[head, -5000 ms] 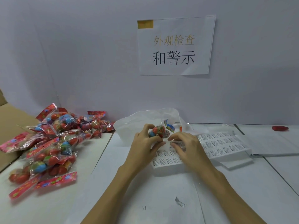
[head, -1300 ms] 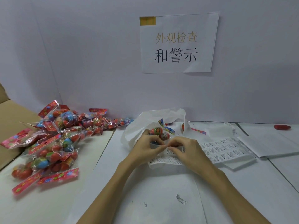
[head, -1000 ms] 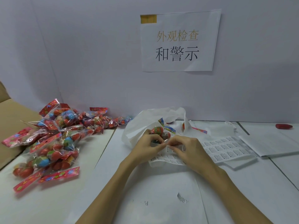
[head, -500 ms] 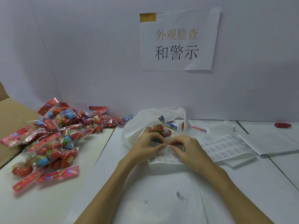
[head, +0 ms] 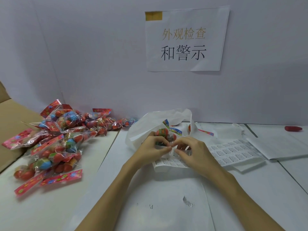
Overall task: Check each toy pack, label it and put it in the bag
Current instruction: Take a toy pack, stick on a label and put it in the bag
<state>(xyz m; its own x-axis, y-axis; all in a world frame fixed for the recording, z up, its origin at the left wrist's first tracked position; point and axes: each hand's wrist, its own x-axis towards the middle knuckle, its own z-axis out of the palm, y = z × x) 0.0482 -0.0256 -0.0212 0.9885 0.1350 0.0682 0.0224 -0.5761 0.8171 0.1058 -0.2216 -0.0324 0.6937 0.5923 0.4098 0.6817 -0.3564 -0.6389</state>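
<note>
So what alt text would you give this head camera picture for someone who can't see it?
Two bare hands, left hand and right hand, hold a small toy pack over a label sheet, in front of a white bag. A pile of toy packs lies at left; a paper sign hangs on the wall.

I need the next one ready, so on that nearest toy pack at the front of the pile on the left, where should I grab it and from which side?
Judging by its pose, take the nearest toy pack by its flat red header card. The card lies toward you, clear of the pile, so come from the front edge of the table and pinch it; the toys bulge and the film looks slippery.
</note>
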